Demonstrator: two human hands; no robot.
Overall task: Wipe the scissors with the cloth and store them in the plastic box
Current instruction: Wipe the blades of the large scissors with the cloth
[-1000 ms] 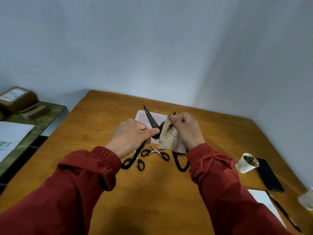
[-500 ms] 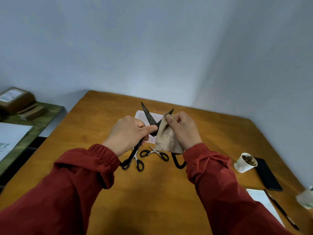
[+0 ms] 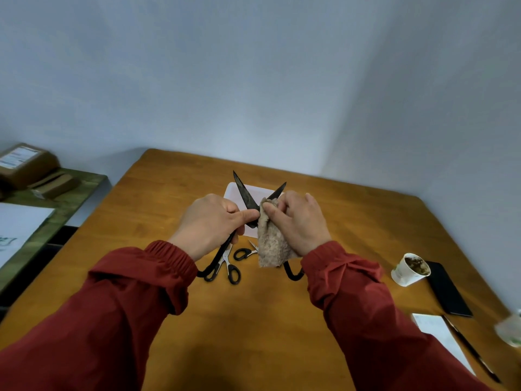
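The left hand (image 3: 210,224) grips one shank of the large black scissors (image 3: 245,196), fingers curled round it and the thumb stretched toward the pivot. The scissors are held in the air above the surface (image 3: 253,320), blades spread in a V with the tips pointing away from the person and the handle loops hanging below the wrists. The right hand (image 3: 298,221) pinches the beige cloth (image 3: 272,244) round the right blade near the pivot, so only that blade's tip shows above the fingers; the rest of the cloth hangs down. The pale plastic box (image 3: 232,193) lies on the surface just beyond the hands, partly hidden by them and the blades. Small scissors (image 3: 234,273) with black handles lie on the surface under the hands. At the right stand a paper cup (image 3: 408,270), a dark phone (image 3: 448,289), a sheet of paper (image 3: 439,334) and a pen (image 3: 470,351).
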